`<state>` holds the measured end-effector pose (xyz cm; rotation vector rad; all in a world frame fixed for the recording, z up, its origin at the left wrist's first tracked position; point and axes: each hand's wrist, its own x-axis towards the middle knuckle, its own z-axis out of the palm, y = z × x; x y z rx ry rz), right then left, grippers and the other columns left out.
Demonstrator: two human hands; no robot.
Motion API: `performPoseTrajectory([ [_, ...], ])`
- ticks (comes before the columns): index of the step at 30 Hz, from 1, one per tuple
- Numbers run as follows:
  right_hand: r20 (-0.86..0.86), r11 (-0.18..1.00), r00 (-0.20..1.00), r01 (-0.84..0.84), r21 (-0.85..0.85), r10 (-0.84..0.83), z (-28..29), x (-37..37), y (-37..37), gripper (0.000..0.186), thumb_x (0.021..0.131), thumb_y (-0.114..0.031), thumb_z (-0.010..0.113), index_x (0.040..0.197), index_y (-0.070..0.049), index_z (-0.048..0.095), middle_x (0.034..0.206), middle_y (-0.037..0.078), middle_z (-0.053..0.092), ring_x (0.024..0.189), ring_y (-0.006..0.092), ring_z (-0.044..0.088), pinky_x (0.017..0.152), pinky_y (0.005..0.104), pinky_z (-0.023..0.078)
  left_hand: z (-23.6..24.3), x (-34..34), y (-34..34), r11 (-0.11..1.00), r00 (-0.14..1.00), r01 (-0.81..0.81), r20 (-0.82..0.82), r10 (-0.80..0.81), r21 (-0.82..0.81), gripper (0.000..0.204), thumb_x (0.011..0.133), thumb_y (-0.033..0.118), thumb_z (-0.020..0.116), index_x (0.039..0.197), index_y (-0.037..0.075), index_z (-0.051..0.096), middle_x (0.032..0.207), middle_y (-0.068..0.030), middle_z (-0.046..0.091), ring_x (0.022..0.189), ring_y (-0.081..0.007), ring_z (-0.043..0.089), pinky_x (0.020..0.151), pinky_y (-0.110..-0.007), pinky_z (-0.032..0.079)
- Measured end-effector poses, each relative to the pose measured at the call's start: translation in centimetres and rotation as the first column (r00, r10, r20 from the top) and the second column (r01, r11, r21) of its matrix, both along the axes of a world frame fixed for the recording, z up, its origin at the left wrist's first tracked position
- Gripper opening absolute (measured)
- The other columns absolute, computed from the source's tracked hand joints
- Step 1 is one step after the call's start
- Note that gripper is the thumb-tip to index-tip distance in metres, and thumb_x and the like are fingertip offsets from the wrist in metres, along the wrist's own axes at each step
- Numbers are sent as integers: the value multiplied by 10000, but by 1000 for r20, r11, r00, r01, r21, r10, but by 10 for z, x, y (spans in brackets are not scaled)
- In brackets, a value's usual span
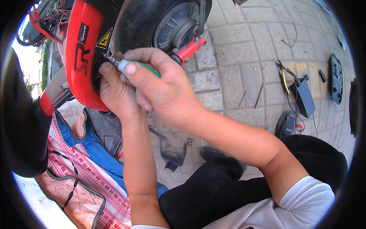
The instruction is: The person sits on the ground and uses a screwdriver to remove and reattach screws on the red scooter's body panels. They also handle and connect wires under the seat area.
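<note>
Taking the red panel point(78, 49) as our landmark, we see our right hand point(164, 80) just to its right, wrist bent, closed around a screwdriver point(122, 65) with the thumb laid along the handle. The screwdriver's smooth handle is part green, part cloudy white, and its slim metal shaft slants toward the black surface beside the panel's right edge. Our left hand point(116, 89) is upright under the shaft, against the panel's lower right side, thumb raised near the tip and fingers partly curled; we cannot tell whether it pinches anything. Our left forearm rises nearly straight below the panel, while our right one reaches in on a long diagonal. The panel itself is glossy and curved, with a yellow triangular sticker point(104, 39) on the black strip beside it. To its right is a wheel hub point(177, 26) of ribbed grey metal; below it lies quilted cloth point(91, 179) patterned in pink and white; farther right, yellow-handled pliers point(284, 78) rest near rough paving bricks point(236, 49).
</note>
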<state>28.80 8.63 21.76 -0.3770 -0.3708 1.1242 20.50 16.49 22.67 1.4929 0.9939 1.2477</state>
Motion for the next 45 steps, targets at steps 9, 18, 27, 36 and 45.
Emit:
performPoseTrajectory([
  [9,-427,917,818,-389,86,387,8,7,-1,324,1041,-370,523,1093,-53,560,937,79,644,461,96,425,436,250,352,0,4,-2,998,999,15,-39,-12,58,682,990,571,524,1100,-97,596,981,-131,692,849,-164,656,799,-273,526],
  [18,-627,826,630,-562,40,458,20,14,-5,396,1070,-475,386,1039,-104,521,698,86,605,362,111,347,385,267,312,19,-5,-36,854,902,359,373,-215,-376,642,1061,498,409,1365,-64,472,1233,-157,617,1000,-159,654,851,-254,541],
  [27,-443,761,688,-649,-21,575,23,26,-7,509,1033,-640,314,1006,-184,539,563,13,470,348,99,273,388,275,278,43,-15,-34,727,887,462,278,-370,-508,523,1078,317,415,1445,-55,401,853,-74,670,591,-151,613,519,-228,491],
  [36,389,979,914,173,-109,-118,-4,5,-17,406,973,-322,668,1154,28,567,768,38,610,607,52,514,527,247,418,40,0,-36,822,889,445,285,-359,-355,414,1055,270,516,1251,-92,550,1175,-161,624,1071,-223,621,975,-357,493],
  [45,-464,801,676,-582,141,573,0,21,-28,528,1019,-570,471,1060,-55,580,779,71,645,509,124,507,475,265,403,31,-6,-49,721,831,553,343,-438,-419,454,1061,301,500,1330,-63,510,1302,-195,600,1196,-268,601,1042,-392,471],
])
